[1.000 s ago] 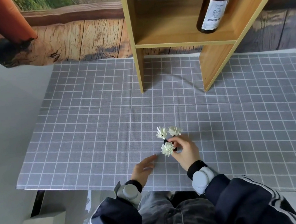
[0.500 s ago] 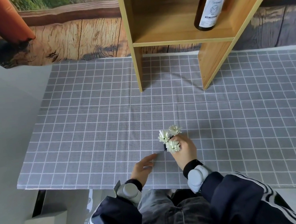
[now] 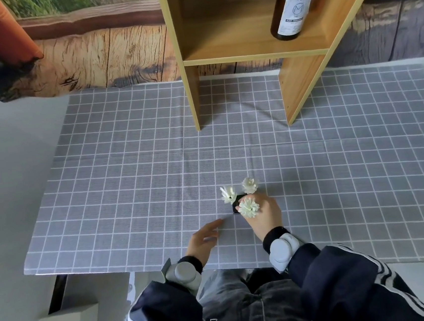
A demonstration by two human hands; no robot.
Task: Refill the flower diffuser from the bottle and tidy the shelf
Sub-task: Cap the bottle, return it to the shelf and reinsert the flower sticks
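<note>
Head view — right hand (image 3: 264, 214) grips flower diffuser (image 3: 239, 203), left hand (image 3: 203, 241) just beside.

staged tabletop set, not a real room: printed wood backdrop (image 3: 97, 55), grid cloth (image 3: 130, 181), small shelf (image 3: 232, 29) at table's far edge.

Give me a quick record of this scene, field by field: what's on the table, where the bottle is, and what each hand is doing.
Surface: grey checked cloth
Diffuser: small dark pot with three white flowers, standing on the cloth
Bottle: brown bottle with a white label, upright on the wooden shelf
Right hand: holds the diffuser from its near side
Left hand: open, fingers resting on the cloth, apart from the diffuser
</note>
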